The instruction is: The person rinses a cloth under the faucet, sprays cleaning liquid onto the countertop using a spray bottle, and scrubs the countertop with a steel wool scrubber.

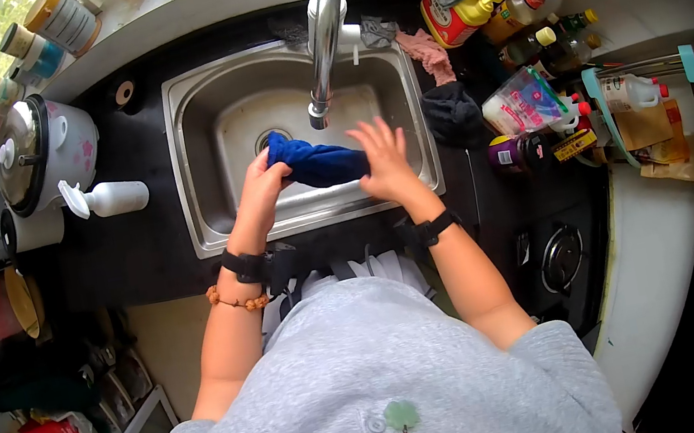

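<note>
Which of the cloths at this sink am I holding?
The dark blue cloth: your left hand grips one end above the sink, whereas the pink cloth and black cloth lie untouched along its right side.

Blue cloth: soft, matt, heavily creased. Sink: formed in satin-sheened metal. Tap: finished in smooth, mirror-bright metal. Spray bottle: moulded in smooth white plastic. Table: surfaced smooth and dark; whether stone or laminate is used cannot be told from this view. Pink rag: rough-textured, matt cloth. Grey shirt: made of matt, flecked fabric.
</note>
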Available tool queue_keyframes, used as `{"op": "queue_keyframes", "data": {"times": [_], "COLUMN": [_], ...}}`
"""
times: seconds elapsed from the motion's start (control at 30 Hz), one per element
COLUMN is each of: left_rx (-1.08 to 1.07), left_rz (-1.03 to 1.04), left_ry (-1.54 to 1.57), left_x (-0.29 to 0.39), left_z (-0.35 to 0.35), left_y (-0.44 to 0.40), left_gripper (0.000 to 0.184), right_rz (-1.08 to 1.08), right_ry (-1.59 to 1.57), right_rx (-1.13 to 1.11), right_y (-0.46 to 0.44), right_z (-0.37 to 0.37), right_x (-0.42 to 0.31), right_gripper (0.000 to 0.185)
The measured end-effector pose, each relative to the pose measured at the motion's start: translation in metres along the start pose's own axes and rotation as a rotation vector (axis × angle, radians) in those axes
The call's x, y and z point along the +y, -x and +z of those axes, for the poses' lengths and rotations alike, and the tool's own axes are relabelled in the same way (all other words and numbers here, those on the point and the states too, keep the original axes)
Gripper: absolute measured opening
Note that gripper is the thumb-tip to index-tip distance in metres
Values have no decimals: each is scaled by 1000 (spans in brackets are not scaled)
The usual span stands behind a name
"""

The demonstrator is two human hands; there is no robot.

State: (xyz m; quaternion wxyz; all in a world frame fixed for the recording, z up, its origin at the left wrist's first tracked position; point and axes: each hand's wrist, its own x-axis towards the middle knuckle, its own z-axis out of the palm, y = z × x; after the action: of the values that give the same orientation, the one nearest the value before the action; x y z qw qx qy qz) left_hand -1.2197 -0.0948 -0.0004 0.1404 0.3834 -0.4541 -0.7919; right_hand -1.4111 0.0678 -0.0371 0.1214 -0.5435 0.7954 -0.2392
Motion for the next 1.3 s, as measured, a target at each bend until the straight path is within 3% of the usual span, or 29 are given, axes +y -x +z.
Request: {"op": "queue_keyframes", "data": {"times": [0.03, 0.1, 0.17, 0.2, 0.3, 0.33, 0.37, 0.43, 0.47, 0.5, 0.53, 0.63, 0.7, 0.77, 0.8, 0.83, 0.9, 0.93, 0.97, 1.03, 1.13, 1.23, 1.27, 1.3], "left_rx": [-53, -219, -136, -66, 160, 234, 309, 345, 367, 388, 276, 78, -83, -195, -461, -379, -210, -201, -304, -332, -514, -598, -648, -604], "left_rz": [19, 128, 132, 115, 114, 104, 95, -39, -106, -172, -241, -469, -561, -508, -533, -465, -333, -353, -343, -372, -440, -182, -278, -247], "left_ry": [-41, -260, -230, -185, -54, -68, -80, -201, -218, -235, -140, 66, 315, 459, 747, 713, 645, 759, 784, 661, 431, 90, -128, -264], "left_x": [6, 18, 21, 27, 33, 21, 16, -12, -23, -25, -26, -40, -44, -57, -64, -74, -42, -32, -23, -32, -13, 10, 20, 16], "left_z": [15, 35, 33, 20, -22, -42, -55, -86, -88, -80, -76, -63, -50, -45, -54, -58, -34, -33, -29, -36, -29, -1, 2, 0], "left_y": [5, 15, 16, 15, 18, 15, 15, 4, 4, 8, 15, 11, 10, -5, -17, -26, -13, -16, -16, -23, -1, 10, 5, -1], "left_gripper": [28, 25, 24, 24, 21, 25, 31, 61, 66, 70, 86, 107, 98, 83, 57, 52, 42, 37, 44, 55, 63, 82, 82, 78], "right_rz": [-67, 4, 101, 176, 332, 160, 230, 371, 352, 274, 198, -85, -301, -316, -315, -312, -18, 74, 78, -29, -37, 163, 142, 80], "right_ry": [-28, -246, -692, -708, -784, -682, -781, -973, -1072, -936, -801, -557, -436, -587, -649, -711, -796, -1211, -1256, -921, -922, -1221, -1171, -1094], "right_rx": [-44, -243, -304, -292, -300, -48, -116, -251, -283, -266, -247, -181, -178, -242, -254, -265, -196, -84, 32, 163, 225, -88, -143, -129], "right_y": [-4, -3, -11, -18, -27, -28, -32, -41, -44, -45, -43, -37, -33, -22, -19, -18, -24, -29, -35, -33, -28, -27, -28, -30], "right_z": [4, 39, 82, 78, 59, 67, 66, 54, 53, 48, 44, 39, 18, -11, -15, -18, -39, -15, -7, 4, 23, 18, 24, 28], "right_x": [-12, -25, -8, -12, -27, -30, -37, -53, -60, -68, -76, -92, -109, -132, -135, -136, -128, -107, -92, -83, -81, -71, -63, -57], "right_gripper": [76, 95, 83, 57, 38, 35, 34, 32, 32, 33, 35, 41, 48, 53, 54, 55, 53, 48, 44, 48, 51, 54, 54, 54]}}
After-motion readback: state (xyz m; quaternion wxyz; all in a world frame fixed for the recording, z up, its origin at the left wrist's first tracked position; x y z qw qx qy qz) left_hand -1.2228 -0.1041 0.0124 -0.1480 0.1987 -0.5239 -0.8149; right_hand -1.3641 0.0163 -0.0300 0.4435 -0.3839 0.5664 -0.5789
